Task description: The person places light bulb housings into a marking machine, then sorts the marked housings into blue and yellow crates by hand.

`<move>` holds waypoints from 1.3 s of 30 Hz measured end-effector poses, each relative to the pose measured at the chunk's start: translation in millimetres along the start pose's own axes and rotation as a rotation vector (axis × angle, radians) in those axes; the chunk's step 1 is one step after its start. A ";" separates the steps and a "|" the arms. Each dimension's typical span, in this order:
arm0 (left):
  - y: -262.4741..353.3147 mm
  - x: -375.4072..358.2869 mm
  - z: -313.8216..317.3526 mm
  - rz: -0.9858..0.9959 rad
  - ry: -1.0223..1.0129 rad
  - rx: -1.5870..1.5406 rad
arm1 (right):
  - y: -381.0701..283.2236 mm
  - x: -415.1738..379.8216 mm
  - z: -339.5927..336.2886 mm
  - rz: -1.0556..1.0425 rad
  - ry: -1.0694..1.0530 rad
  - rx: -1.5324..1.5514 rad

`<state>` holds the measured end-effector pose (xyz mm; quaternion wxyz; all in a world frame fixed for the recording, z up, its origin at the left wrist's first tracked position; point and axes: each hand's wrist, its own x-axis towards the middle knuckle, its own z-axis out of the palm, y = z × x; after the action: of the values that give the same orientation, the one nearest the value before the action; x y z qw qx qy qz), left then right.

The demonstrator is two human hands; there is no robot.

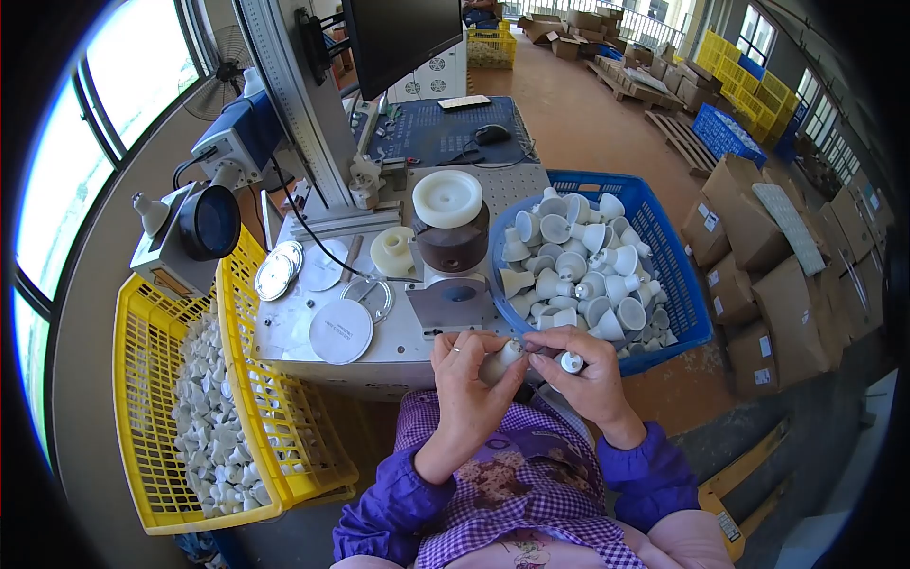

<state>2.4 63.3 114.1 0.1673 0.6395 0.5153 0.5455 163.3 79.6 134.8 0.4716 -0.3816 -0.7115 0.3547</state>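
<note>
In front of my lap, my left hand (pixel 477 379) is closed round a white lamp-like cup (pixel 497 366), its narrow metal-tipped end pointing up toward the right. My right hand (pixel 590 377) has thumb and index finger pinched close to that tip, and a second white piece with a metal tip (pixel 571 362) sits among its fingers. Just beyond my hands stands a machine fixture with a white round disc (pixel 447 199) on a dark cylinder. To its right, a blue basket (pixel 684 284) holds several white cups (pixel 572 266).
A yellow basket (pixel 248 379) with many small white cups stands at the left. Metal discs (pixel 341 331) lie on the worktable (pixel 398 349). A blue laser-like device (pixel 242 137), a monitor (pixel 403 38) and a mouse (pixel 491 135) are beyond. Cardboard boxes (pixel 787 303) stand right.
</note>
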 end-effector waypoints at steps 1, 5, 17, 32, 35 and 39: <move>-0.5 0.1 0.3 -0.004 -0.001 -0.006 | -0.6 -0.5 0.6 0.000 0.000 0.000; -2.6 0.2 1.1 -0.003 0.000 -0.003 | -2.4 -0.8 2.0 0.071 -0.021 0.040; -0.3 1.6 3.0 0.126 0.064 0.204 | 0.4 -1.4 4.2 0.102 0.054 0.040; -2.1 0.6 5.9 0.162 0.094 0.257 | 2.0 -2.3 5.0 0.167 0.046 0.134; -1.6 1.4 4.5 0.105 0.054 0.198 | -1.2 -1.2 3.5 0.300 0.029 0.207; -7.7 -1.3 -0.4 0.016 -0.007 0.046 | 11.7 -0.6 1.1 0.410 0.037 0.427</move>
<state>-1.5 65.2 107.6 0.1501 0.6488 0.5221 0.5328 164.8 84.3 124.0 0.4726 -0.4161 -0.5202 0.5770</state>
